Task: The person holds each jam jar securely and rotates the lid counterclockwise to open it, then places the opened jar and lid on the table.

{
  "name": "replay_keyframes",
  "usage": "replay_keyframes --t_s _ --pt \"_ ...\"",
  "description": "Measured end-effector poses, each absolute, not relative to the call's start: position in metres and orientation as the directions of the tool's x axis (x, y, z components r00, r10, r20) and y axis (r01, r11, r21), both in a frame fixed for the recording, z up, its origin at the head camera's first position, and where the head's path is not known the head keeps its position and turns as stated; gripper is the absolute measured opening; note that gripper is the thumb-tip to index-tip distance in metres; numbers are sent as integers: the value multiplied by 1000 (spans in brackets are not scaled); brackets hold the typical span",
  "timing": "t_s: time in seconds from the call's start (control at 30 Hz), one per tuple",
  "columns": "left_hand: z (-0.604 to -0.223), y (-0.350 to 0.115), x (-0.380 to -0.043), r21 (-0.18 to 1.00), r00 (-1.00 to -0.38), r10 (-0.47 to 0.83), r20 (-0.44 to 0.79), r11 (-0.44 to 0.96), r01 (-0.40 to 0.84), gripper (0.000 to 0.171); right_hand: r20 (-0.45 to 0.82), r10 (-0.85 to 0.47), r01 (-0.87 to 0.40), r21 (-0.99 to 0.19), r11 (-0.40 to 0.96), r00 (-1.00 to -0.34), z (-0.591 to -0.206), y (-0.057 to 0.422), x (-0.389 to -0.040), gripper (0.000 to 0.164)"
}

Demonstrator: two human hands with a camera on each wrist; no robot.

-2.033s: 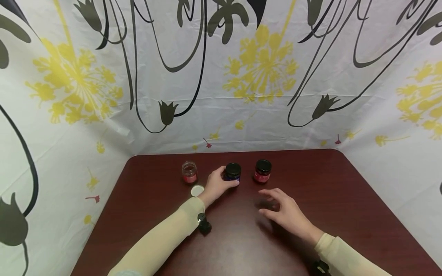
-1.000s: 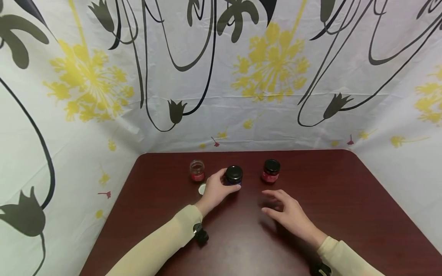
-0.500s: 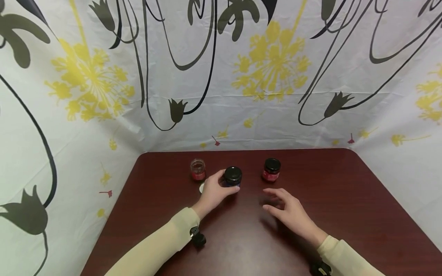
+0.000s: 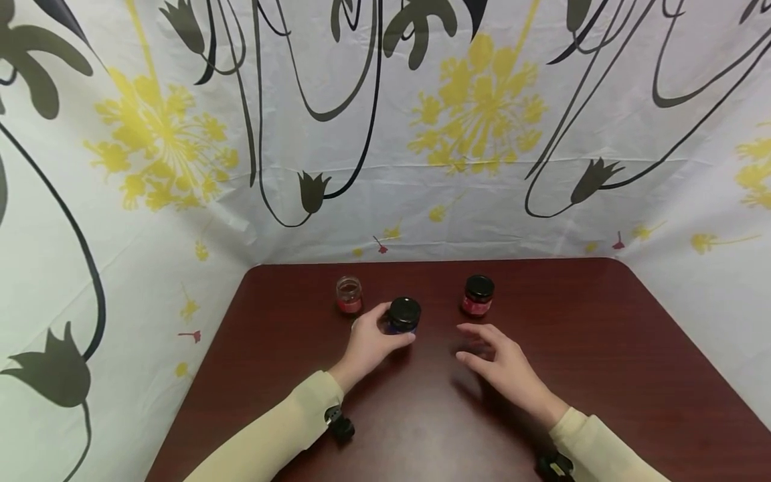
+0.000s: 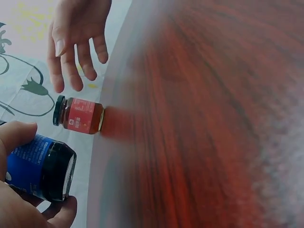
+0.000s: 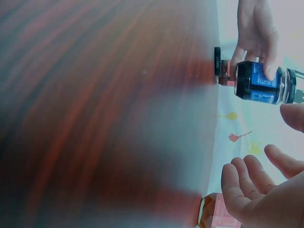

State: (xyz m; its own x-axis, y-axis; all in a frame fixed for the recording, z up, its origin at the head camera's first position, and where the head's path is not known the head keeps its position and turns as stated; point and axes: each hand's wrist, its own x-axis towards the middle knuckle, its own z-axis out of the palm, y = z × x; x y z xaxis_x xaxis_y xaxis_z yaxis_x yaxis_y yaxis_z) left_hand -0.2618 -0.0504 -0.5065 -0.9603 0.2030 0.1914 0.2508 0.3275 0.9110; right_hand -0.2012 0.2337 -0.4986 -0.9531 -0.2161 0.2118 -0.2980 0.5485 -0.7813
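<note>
My left hand (image 4: pixel 367 340) grips a small jar (image 4: pixel 403 314) with a black lid and a blue label around its side. In the right wrist view the jar (image 5: pixel 35 161) shows its blue label and dark base, with the base off the table. My right hand (image 4: pixel 508 367) is held over the table, fingers loosely bent, thumb apart, holding nothing. Beyond it stands a jar with a red label and black lid (image 4: pixel 478 296). An open glass jar with a red label (image 4: pixel 349 296) stands left of my left hand. A loose lid (image 6: pixel 217 61) lies on the table near it.
The dark red-brown wooden table (image 4: pixel 434 415) has its far edge close to a white cloth (image 4: pixel 385 134) patterned with yellow flowers and dark stems. The cloth also hangs along the left and right sides.
My left hand has raised the blue-labelled jar and brought it nearer and a little left. The loose lid is now mostly covered by that hand in the head view. The right hand stays nearly still.
</note>
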Motion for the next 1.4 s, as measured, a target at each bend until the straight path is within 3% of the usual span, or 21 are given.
replay_keyframes --t_s 0.43,0.73,1.4 --pt "-509 -55 -251 908 -959 190 211 325 265 64 257 -202 -326 -796 510 -945 -474 215 -197 47" --pt "-509 -58 -244 917 -972 138 192 327 228 70 252 -201 -320 -799 508 -947 -489 219 -208 50" --pt "-506 -56 -238 909 -958 173 228 315 273 65 274 -211 -342 -822 455 -938 -470 204 -220 53"
